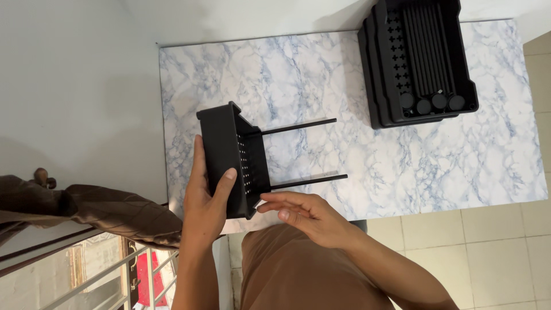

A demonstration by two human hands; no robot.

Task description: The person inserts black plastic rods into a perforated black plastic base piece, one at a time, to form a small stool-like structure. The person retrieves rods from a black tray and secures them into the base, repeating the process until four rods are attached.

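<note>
I'm gripping the black perforated tray point(235, 158) in my left hand point(204, 198) at the bench's point(321, 63) near-left corner, steadying it while my right hand's point(304, 213) released fingers point(274, 198) are touching its lower rim near a black rod point(310, 181).

No packages, labels, signs or screens appear anywhere in this view, neither on the marbled worktop nor around it.
</note>
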